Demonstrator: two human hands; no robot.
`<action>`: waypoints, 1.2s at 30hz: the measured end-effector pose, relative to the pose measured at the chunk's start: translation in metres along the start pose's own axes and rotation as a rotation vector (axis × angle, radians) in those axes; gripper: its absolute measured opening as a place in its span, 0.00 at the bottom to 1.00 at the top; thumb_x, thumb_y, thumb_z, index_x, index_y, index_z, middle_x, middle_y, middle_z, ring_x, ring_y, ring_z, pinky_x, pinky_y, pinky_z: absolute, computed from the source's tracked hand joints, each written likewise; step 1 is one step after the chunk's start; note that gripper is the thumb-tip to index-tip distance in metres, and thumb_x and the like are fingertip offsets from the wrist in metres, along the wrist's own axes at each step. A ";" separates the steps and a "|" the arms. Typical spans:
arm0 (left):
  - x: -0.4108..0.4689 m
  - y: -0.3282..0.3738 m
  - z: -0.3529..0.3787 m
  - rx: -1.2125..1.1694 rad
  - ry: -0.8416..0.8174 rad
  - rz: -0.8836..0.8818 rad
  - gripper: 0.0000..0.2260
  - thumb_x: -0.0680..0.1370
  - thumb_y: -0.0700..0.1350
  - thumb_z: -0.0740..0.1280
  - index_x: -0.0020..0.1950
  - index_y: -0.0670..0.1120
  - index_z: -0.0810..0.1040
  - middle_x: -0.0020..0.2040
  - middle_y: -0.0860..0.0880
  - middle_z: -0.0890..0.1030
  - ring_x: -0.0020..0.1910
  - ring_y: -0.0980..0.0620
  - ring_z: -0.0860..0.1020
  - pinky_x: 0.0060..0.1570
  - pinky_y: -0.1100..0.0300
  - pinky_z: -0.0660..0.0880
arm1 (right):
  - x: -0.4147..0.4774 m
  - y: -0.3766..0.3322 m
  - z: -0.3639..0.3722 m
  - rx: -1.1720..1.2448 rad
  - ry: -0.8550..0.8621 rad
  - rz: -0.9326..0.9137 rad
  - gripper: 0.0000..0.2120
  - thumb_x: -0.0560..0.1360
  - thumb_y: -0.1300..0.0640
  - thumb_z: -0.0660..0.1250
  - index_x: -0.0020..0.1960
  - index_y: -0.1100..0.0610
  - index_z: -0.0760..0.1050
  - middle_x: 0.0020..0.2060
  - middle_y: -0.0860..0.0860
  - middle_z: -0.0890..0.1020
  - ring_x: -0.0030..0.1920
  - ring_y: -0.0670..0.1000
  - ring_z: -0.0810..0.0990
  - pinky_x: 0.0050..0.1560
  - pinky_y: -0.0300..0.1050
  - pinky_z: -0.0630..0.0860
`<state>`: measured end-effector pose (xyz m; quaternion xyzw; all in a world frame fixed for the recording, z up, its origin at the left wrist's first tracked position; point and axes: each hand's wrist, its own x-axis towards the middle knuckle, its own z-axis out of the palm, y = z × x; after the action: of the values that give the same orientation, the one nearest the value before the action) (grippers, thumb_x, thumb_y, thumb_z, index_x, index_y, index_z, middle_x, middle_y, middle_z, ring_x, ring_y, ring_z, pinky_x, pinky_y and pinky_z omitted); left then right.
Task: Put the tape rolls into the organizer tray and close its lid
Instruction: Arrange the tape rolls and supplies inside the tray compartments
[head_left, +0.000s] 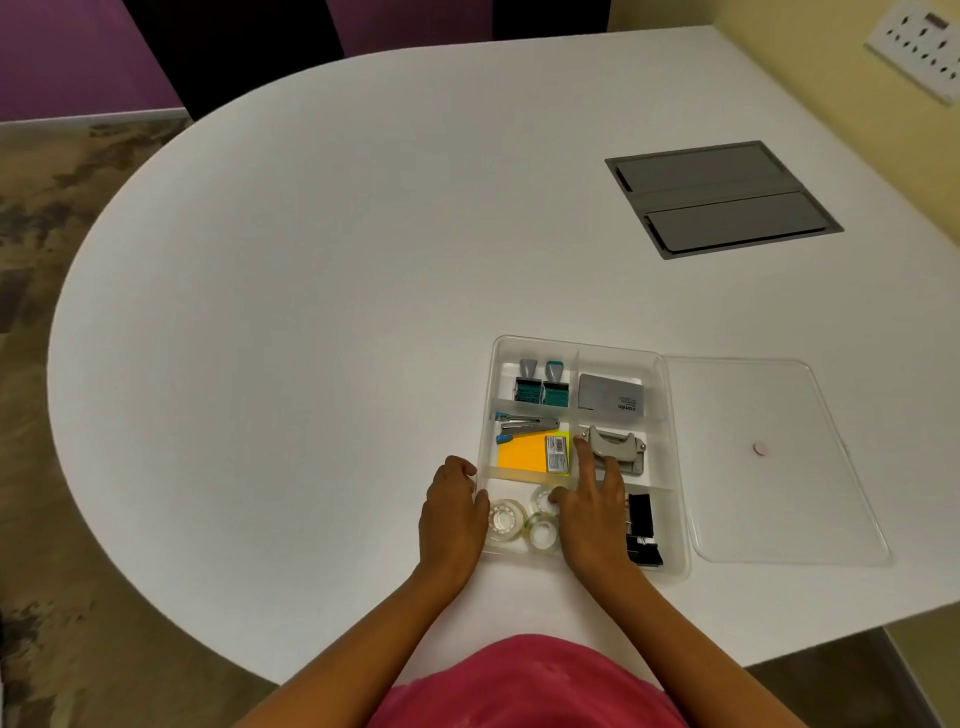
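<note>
A clear plastic organizer tray (670, 415) sits on the white table near its front edge. Three clear tape rolls lie in its near left compartment: one at the left (506, 519), one at the back (543, 500), one at the front (541, 532). My left hand (452, 512) rests against the tray's left wall with fingers curled, thumb beside the left roll. My right hand (592, 509) lies over the tray, thumb touching the back roll, index finger stretched toward the hole punch. The clear lid (769, 457) lies flat and open to the tray's right.
Other compartments hold two stamps (540, 387), a grey box (610, 395), a stapler (524, 427), orange and yellow sticky notes (522, 453), a grey hole punch (621, 449) and black binder clips (641, 527). A grey cable hatch (722, 197) is set into the table's far right.
</note>
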<state>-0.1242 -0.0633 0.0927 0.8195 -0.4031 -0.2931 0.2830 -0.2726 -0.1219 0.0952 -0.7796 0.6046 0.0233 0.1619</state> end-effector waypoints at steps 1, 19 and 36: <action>0.001 -0.001 0.000 -0.005 -0.006 -0.009 0.10 0.76 0.42 0.66 0.56 0.46 0.71 0.48 0.52 0.76 0.46 0.53 0.76 0.47 0.60 0.75 | -0.001 -0.003 -0.001 -0.028 0.013 -0.042 0.15 0.74 0.61 0.69 0.60 0.59 0.76 0.77 0.56 0.53 0.75 0.62 0.50 0.73 0.53 0.57; 0.010 0.004 -0.003 0.029 -0.084 -0.160 0.08 0.76 0.45 0.68 0.52 0.43 0.76 0.51 0.45 0.82 0.50 0.47 0.80 0.45 0.61 0.72 | 0.002 -0.003 -0.009 -0.174 0.070 -0.307 0.16 0.48 0.59 0.85 0.32 0.55 0.83 0.41 0.55 0.80 0.42 0.58 0.80 0.35 0.49 0.75; 0.011 0.006 -0.013 0.046 -0.112 -0.200 0.11 0.73 0.50 0.71 0.52 0.46 0.78 0.52 0.48 0.82 0.52 0.47 0.80 0.50 0.55 0.73 | 0.007 0.000 -0.005 -0.200 0.242 -0.198 0.13 0.59 0.64 0.81 0.39 0.65 0.80 0.40 0.61 0.82 0.41 0.60 0.80 0.37 0.50 0.77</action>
<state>-0.1130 -0.0726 0.1029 0.8442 -0.3411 -0.3558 0.2105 -0.2713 -0.1300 0.0979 -0.8445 0.5348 -0.0269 0.0113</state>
